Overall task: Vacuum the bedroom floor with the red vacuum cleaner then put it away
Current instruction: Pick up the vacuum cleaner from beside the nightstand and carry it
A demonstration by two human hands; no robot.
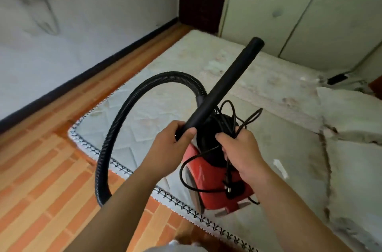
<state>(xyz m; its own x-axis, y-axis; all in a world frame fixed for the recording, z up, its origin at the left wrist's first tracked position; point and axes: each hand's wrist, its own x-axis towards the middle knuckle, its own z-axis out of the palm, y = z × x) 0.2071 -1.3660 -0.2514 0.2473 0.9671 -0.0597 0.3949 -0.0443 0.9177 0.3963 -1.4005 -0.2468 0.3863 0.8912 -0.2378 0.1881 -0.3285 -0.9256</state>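
Left hand (175, 138) grip wrapped round base of rigid black plastic wand (225, 82). Right hand (241, 148) grip clenching bundled black power cord (229, 111) above red plastic vacuum cleaner (219, 185) on bare quilted mattress (155, 103).

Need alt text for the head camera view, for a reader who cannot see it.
Two bare hands hold a red vacuum cleaner above a bare mattress on an orange wood-pattern floor. The left hand grips the base of the black wand, which points up and away; the right hand clutches loops of black power cord. A ribbed hose arcs to the left.
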